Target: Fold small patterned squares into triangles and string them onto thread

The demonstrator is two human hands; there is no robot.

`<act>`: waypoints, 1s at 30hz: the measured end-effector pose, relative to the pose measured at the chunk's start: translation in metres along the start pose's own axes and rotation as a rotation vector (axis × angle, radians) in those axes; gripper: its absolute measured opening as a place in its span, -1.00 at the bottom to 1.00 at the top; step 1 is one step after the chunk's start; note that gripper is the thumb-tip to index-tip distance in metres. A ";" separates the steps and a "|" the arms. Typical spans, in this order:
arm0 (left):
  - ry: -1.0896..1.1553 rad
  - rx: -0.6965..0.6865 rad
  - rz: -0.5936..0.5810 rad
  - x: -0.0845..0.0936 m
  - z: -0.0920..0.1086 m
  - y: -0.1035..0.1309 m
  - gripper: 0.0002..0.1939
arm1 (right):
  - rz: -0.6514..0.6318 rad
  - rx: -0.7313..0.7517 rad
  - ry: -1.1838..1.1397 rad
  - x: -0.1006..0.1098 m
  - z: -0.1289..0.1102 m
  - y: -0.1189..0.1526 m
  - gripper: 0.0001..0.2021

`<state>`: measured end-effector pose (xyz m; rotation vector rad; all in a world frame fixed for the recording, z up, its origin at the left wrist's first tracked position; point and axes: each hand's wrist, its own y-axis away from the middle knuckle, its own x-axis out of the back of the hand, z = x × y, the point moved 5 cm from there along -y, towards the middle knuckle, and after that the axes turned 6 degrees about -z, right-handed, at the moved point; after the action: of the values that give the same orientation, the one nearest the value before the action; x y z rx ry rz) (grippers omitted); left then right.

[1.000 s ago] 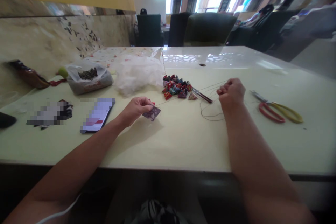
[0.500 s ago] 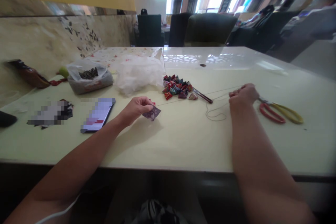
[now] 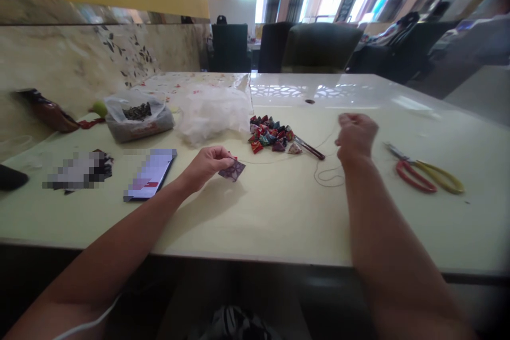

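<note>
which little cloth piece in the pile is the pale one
The pale piece at the near right corner of the pile, beside the brown-handled tool; the others are darker or more strongly coloured.

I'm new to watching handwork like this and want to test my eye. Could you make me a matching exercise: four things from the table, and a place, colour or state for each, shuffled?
1. scissors
2. phone
3. purple patterned cloth
4. plastic bag

a. open, with dark bits inside
b. held by the fingers of the left hand
c. one red handle, one yellow
d. lying with its screen lit

Pairs: 1-c, 2-d, 3-b, 4-a
</note>
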<state>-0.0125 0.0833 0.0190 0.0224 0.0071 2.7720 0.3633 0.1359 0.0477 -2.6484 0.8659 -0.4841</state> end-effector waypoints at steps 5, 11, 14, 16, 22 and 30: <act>0.019 -0.011 0.029 0.000 -0.004 0.001 -0.76 | -0.653 0.038 -0.205 -0.082 -0.061 0.086 -0.84; 0.062 -0.023 0.056 0.000 -0.002 0.002 -0.69 | -1.031 0.136 -0.217 -0.123 -0.078 0.155 -0.80; 0.084 -0.033 0.063 -0.002 -0.001 0.003 -0.68 | -0.996 0.142 -0.239 -0.123 -0.076 0.156 -0.79; 0.102 -0.041 0.064 -0.003 -0.001 0.004 -0.67 | -0.998 0.145 -0.238 -0.123 -0.076 0.154 -0.78; 0.144 -0.028 0.148 0.002 -0.006 0.003 -0.65 | -0.862 0.101 -0.212 -0.118 -0.068 0.149 -0.78; 0.140 -0.030 0.170 0.000 -0.001 0.005 -0.66 | -0.692 0.437 -0.104 -0.103 -0.095 0.154 -0.85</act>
<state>-0.0142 0.0785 0.0180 -0.1872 -0.0008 2.9366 0.1680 0.0633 0.0500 -2.4566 -0.2067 -0.5969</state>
